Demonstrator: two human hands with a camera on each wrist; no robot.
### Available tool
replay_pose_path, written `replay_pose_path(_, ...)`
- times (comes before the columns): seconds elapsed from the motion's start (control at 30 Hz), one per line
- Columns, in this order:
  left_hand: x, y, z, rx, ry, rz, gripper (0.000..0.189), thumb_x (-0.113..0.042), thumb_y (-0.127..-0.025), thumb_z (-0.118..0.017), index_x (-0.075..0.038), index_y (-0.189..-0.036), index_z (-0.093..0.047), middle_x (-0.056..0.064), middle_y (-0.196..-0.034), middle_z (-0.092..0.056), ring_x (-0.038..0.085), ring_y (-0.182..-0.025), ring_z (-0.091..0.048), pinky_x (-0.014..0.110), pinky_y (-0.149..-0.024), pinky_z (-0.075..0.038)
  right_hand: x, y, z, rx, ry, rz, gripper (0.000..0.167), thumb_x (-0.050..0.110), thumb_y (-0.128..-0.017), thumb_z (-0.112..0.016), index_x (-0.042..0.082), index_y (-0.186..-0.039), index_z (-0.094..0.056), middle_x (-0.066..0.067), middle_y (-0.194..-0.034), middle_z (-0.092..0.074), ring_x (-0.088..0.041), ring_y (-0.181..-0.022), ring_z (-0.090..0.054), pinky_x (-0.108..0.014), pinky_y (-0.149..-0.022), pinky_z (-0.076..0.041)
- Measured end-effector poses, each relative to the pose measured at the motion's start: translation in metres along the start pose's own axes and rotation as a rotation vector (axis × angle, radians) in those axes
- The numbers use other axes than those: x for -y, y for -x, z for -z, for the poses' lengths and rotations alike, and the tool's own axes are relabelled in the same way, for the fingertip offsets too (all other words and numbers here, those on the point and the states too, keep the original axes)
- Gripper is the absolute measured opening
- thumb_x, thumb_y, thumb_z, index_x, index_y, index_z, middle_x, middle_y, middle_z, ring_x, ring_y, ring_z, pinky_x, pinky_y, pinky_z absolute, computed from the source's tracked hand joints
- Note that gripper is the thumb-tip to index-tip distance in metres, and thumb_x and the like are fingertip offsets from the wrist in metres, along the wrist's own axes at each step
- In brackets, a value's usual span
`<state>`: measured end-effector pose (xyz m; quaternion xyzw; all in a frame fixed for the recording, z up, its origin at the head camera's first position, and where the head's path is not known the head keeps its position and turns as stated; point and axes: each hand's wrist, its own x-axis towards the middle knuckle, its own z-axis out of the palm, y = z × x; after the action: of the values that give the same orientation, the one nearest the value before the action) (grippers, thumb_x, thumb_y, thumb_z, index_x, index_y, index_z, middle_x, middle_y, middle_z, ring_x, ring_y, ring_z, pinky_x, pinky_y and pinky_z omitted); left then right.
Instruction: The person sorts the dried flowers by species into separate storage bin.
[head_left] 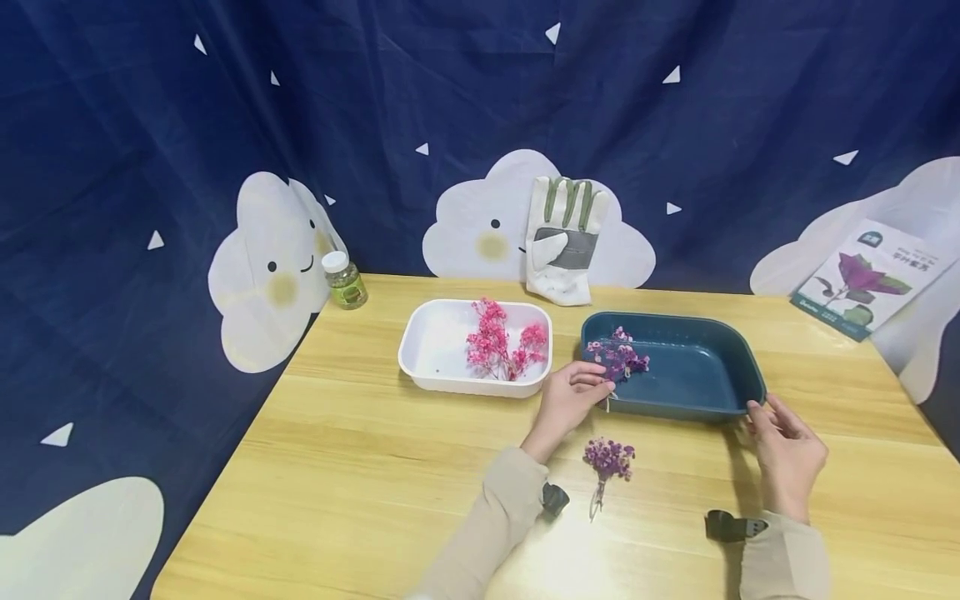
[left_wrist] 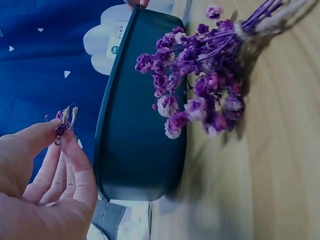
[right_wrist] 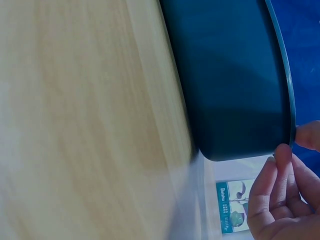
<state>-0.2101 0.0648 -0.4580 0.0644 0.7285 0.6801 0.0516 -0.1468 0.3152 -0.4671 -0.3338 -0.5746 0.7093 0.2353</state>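
Note:
My left hand (head_left: 570, 403) pinches a small bunch of purple dried flowers (head_left: 621, 357) at its stems, over the left end of a dark teal tray (head_left: 697, 367). In the left wrist view, the bunch's tied stem end (left_wrist: 66, 117) shows between thumb and fingers; its blossoms are mostly hidden there. My right hand (head_left: 787, 450) grips the tray's front right corner, thumb on one side of the rim (right_wrist: 291, 100) and fingers on the other. A second purple bunch (head_left: 609, 460), tied with string, lies on the table in front of the tray.
Left of the teal tray stands a white tray (head_left: 431, 382) with pink dried flowers (head_left: 491, 337) inside. At the back are a lidded jar (head_left: 347, 287), a work glove (head_left: 566, 242) leaning on the curtain, and a seed packet (head_left: 873, 279) on the right.

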Motion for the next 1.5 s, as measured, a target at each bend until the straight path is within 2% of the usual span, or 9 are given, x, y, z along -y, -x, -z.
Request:
replay_pose_path(0.43,-0.009,-0.015,-0.021,0.025,-0.114,-0.018,0.026,-0.018,-0.084,-0.077,-0.010,-0.107,-0.070,0.006,-0.097,-0.074,0.006,-0.081,-0.068,0.015,-0.072,-0.055,0.000,0.002,0.002,0.002,0.022,-0.002,0.023,0.007,-0.081,-0.076,0.030,-0.082,-0.071,0.017,-0.058,-0.064,0.003,-0.048,-0.061,-0.007,-0.049,-0.048)
replay_pose_path(0.67,-0.013,-0.032,-0.033,0.042,-0.197,-0.093,0.023,-0.014,-0.084,-0.076,-0.006,-0.106,-0.071,0.009,-0.093,-0.075,0.005,-0.075,-0.068,0.011,-0.068,-0.053,0.001,0.001,0.000,0.004,-0.005,-0.001,0.024,0.005,-0.081,-0.076,0.029,-0.082,-0.071,0.015,-0.059,-0.064,0.001,-0.048,-0.062,-0.009,-0.048,-0.050)
replay_pose_path(0.9,-0.012,-0.045,-0.046,0.061,-0.282,-0.096,0.024,-0.017,-0.085,-0.076,-0.007,-0.106,-0.071,0.008,-0.093,-0.075,0.009,-0.077,-0.070,0.010,-0.067,-0.052,0.001,0.001,-0.001,-0.001,-0.036,-0.005,0.025,0.003,-0.081,-0.075,0.028,-0.082,-0.072,0.014,-0.059,-0.065,0.000,-0.048,-0.061,-0.011,-0.047,-0.051)
replay_pose_path(1.13,-0.011,-0.051,-0.056,0.074,-0.334,-0.112,0.024,-0.017,-0.085,-0.077,-0.007,-0.106,-0.071,0.008,-0.093,-0.076,0.009,-0.078,-0.071,0.008,-0.065,-0.050,0.001,0.000,0.000,-0.004,-0.015,0.004,0.023,0.005,-0.081,-0.076,0.027,-0.086,-0.073,0.015,-0.059,-0.065,0.001,-0.048,-0.061,-0.011,-0.047,-0.051)
replay_pose_path(1.5,-0.007,-0.058,-0.066,0.092,-0.398,-0.111,0.023,-0.017,-0.084,-0.077,-0.007,-0.104,-0.071,0.006,-0.090,-0.076,0.008,-0.077,-0.071,0.006,-0.060,-0.046,0.000,0.001,-0.001,-0.001,0.009,0.025,0.022,0.007,-0.081,-0.076,0.029,-0.084,-0.073,0.016,-0.058,-0.065,0.002,-0.048,-0.061,-0.008,-0.047,-0.049)
